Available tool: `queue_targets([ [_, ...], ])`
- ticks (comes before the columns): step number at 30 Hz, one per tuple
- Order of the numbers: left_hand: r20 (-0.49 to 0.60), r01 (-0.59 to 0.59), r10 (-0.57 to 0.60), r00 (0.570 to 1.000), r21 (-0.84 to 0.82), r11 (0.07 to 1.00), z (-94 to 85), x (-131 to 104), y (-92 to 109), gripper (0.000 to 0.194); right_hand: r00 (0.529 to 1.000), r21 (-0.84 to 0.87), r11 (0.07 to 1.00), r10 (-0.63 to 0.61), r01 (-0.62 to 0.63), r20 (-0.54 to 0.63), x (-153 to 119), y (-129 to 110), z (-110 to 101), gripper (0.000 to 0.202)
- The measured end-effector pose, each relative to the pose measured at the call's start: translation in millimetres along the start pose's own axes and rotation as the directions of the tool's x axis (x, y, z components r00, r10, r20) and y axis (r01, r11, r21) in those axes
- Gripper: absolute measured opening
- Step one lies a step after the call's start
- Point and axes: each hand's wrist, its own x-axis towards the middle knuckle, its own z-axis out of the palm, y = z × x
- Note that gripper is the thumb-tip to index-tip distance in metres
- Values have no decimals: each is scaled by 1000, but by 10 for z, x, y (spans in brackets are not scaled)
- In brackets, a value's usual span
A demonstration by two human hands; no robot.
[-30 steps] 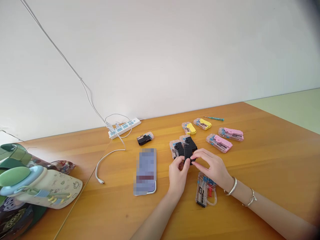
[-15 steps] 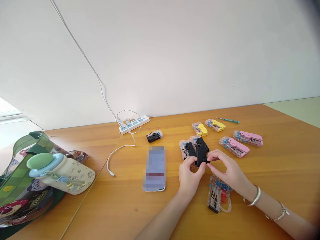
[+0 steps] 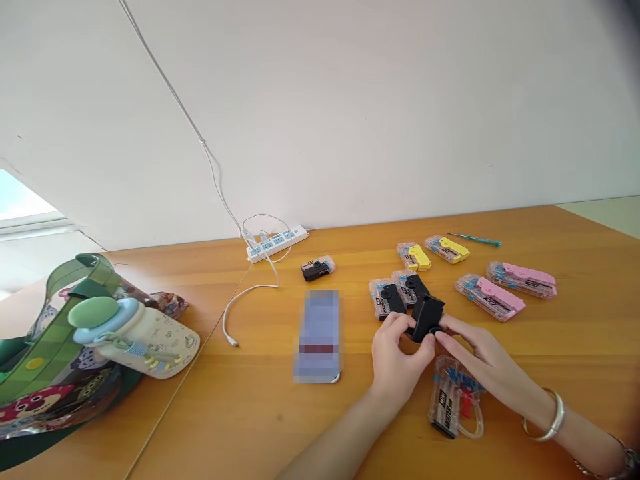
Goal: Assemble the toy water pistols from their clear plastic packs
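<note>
Both my hands hold a black plastic casing (image 3: 427,317) above the table. My left hand (image 3: 400,363) pinches its left side and lower edge, thumb and fingers closed. My right hand (image 3: 483,360) grips the lower right corner between thumb and fingertips, beside a small round part. Just below lies a clear toy water gun (image 3: 445,403) with a red trigger (image 3: 466,403) and a bent clear tube. Behind my left fingers are two toy water guns with black covers, one on the left (image 3: 385,299) and one on the right (image 3: 411,285).
Pink-covered water guns (image 3: 493,297) lie to the right, yellow-covered ones (image 3: 414,256) farther back near a thin screwdriver (image 3: 477,239). Another black one (image 3: 318,269) sits by the power strip (image 3: 277,244). A blurred phone (image 3: 320,333), white cable (image 3: 245,290), bottle (image 3: 150,340) and bag (image 3: 55,387) are leftward.
The view has shifted, moving most things slightly right in the picture. The black casing has been tilted in my hands and now shows a different face. Both hands keep their hold.
</note>
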Motion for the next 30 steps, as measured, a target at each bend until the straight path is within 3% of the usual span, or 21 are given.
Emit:
queue_targets([
  [8, 24, -28, 28, 999, 20, 999, 2, -18, -20, 10, 998, -5, 999, -44, 44, 40, 13, -3, -8, 36],
  [15, 0, -15, 15, 1000, 52, 999, 16, -12, -86, 3, 981, -98, 991, -106, 91, -160, 40, 67, -13, 16],
  [20, 62, -42, 49, 997, -102, 994, -5, 19, -92, 18, 962, -108, 984, -161, 139, -223, 45, 99, -71, 13],
  [24, 138, 10, 28, 990, -271, 963, -20, 28, -75, 31, 932, -131, 969, -239, 210, -273, 44, 117, -85, 9],
  [30, 248, 100, -1, 969, -386, 917, -14, 0, -45, 41, 902, -218, 912, -388, 347, -191, 61, 95, -71, 13],
])
